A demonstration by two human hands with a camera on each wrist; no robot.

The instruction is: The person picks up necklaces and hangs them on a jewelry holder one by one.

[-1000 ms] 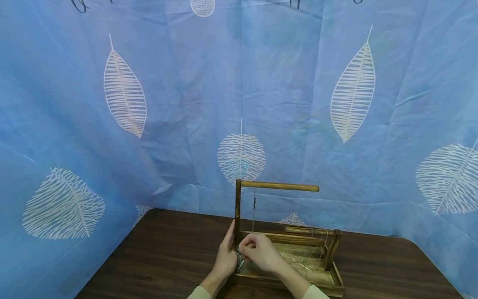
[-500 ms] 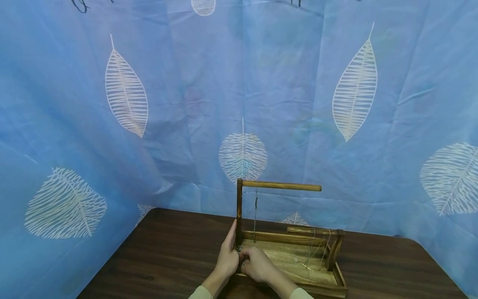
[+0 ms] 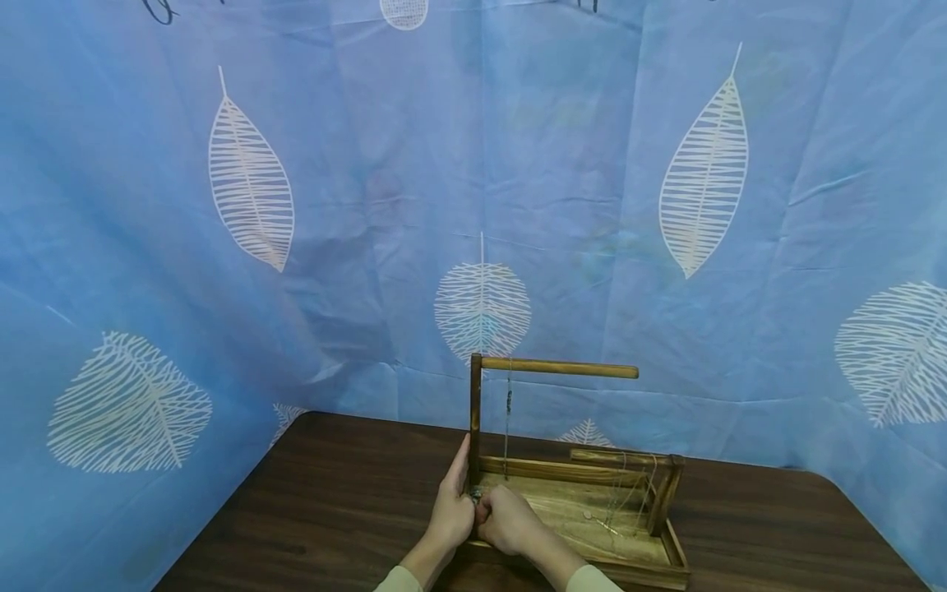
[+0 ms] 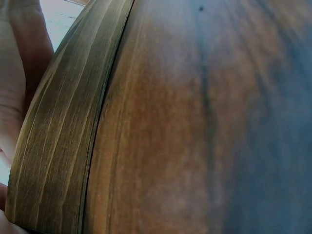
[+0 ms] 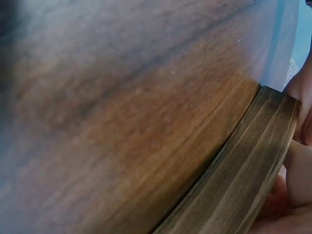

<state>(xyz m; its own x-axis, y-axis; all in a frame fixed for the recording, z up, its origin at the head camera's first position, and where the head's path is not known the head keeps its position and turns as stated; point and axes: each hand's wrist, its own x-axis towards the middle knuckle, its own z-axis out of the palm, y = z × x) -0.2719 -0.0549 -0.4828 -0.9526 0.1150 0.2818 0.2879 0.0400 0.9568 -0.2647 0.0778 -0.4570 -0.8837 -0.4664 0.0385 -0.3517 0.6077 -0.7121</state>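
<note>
- Head view: here's the left hand (image 3: 447,503), fingers straight along the left end of the wooden jewelry stand (image 3: 476,411), its grip unclosed; the stand sits on the dark table (image 3: 355,485).
- And the right hand (image 3: 507,520), fingers curled, is at the same end of the tray (image 3: 644,573), right beside silvery jewelry (image 3: 476,495); whether its grip holds any, I can't tell. A necklace (image 3: 508,401) hangs overhead!
- Left wrist view: tray wall, table, part of a hand at left.
- Right wrist view: wall lower right, fingers beyond, their contact hidden.
</note>
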